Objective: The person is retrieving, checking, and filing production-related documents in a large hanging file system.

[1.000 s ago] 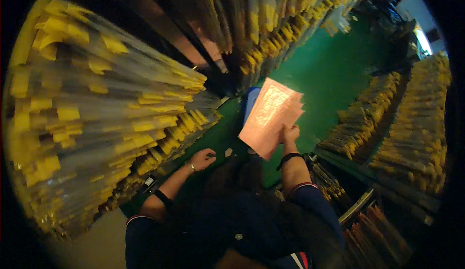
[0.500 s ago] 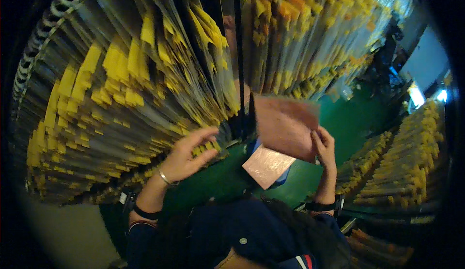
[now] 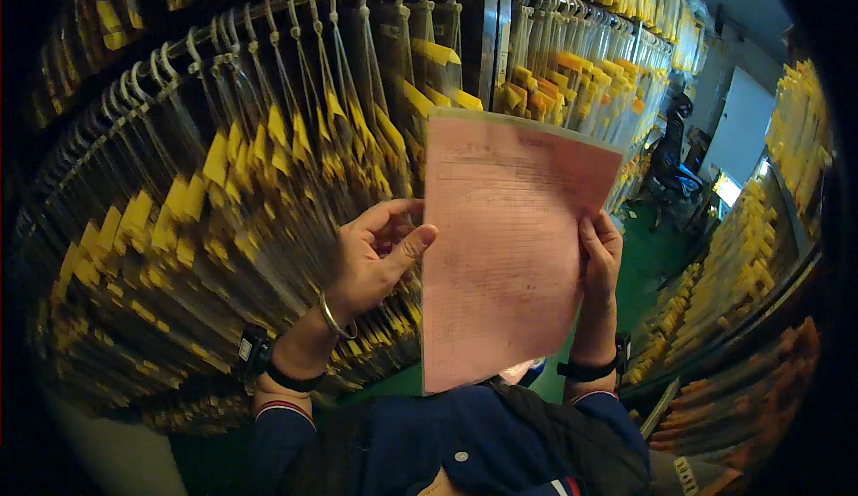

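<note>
A large pink form sheet (image 3: 505, 255) with ruled lines, apparently in a clear sleeve, stands upright in front of me. My right hand (image 3: 603, 250) grips its right edge, thumb on the front and fingers partly hidden behind. At the left edge is my left hand (image 3: 380, 250), its thumb over the front and the index fingertip passing behind; its other fingers are curled. Below the sheet's lower edge a bit of a shiny pale pink piece (image 3: 517, 371) peeks out, mostly hidden.
Clear hanging pouches with yellow papers (image 3: 268, 165) crowd a curved metal rail (image 3: 295, 0) at left. More pouches (image 3: 572, 85) hang beyond a metal post (image 3: 494, 31). Racks of yellow (image 3: 715, 299) and orange-brown papers (image 3: 751, 398) line the right, beside a green floor (image 3: 648, 255).
My right hand has raised the pink sheet and turned its face toward me. My left hand has moved right and up to its left edge. The view has tilted up toward the rails.
</note>
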Demonstrator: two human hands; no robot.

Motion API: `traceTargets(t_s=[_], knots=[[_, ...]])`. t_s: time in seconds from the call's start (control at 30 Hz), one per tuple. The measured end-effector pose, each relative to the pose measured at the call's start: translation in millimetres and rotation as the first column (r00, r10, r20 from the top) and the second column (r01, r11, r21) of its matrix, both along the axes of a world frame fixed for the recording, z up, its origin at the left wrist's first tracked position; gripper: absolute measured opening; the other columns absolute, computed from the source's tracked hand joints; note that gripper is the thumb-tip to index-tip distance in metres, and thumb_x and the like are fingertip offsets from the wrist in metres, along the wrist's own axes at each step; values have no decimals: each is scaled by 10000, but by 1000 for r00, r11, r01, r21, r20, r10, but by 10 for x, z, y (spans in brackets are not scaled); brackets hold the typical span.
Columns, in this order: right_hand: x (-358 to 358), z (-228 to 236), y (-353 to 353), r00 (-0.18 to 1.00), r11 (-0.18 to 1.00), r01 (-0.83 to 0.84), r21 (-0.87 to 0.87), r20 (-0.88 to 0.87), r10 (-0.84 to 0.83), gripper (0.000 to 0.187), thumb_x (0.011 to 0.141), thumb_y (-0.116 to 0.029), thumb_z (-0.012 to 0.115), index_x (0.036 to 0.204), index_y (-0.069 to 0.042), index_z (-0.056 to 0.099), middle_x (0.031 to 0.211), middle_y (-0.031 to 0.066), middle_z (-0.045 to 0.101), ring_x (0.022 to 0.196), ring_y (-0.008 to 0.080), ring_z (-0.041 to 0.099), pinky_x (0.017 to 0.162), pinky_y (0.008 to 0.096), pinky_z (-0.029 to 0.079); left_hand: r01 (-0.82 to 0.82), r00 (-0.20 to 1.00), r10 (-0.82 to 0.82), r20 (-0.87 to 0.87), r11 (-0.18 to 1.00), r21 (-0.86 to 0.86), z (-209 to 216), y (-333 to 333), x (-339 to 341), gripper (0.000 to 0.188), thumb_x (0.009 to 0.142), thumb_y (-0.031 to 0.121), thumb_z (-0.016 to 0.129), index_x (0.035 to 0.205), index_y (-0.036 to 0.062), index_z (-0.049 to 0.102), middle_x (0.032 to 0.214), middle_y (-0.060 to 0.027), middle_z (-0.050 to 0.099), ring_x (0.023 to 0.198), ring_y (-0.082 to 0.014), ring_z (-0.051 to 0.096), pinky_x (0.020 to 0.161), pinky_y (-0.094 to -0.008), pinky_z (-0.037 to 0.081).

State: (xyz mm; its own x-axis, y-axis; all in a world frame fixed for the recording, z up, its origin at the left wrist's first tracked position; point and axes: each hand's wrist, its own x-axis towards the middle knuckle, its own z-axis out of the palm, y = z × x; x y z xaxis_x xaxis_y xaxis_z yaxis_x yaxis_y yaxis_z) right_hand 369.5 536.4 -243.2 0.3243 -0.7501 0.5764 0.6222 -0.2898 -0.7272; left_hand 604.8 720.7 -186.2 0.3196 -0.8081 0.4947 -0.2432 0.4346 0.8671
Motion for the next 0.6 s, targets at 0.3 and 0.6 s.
traceTargets(t_s=[0.3, 0.6], knots=[[478, 130, 677, 1000, 999, -22, -46, -4, 22, 254, 900, -62, 497, 1131, 38, 527, 1043, 64, 598, 911, 98, 554, 808, 229, 430, -73, 995, 76, 65, 996, -56, 114, 720, 334, 130, 853, 124, 638, 838, -5, 631, 658, 63, 542, 570, 2, 427, 481, -179, 332], [909, 401, 1025, 988, 987, -154, -53, -21, 154, 230, 888, -56, 512, 1103, 23, 536, 1005, 41, 595, 839, 63, 547, 741, 198, 429, -202, 974, 207, 95, 977, -63, 284, 1204, 673, 190, 851, 128, 641, 709, 16, 584, 575, 91, 452, 526, 8, 355, 448, -192, 265]])
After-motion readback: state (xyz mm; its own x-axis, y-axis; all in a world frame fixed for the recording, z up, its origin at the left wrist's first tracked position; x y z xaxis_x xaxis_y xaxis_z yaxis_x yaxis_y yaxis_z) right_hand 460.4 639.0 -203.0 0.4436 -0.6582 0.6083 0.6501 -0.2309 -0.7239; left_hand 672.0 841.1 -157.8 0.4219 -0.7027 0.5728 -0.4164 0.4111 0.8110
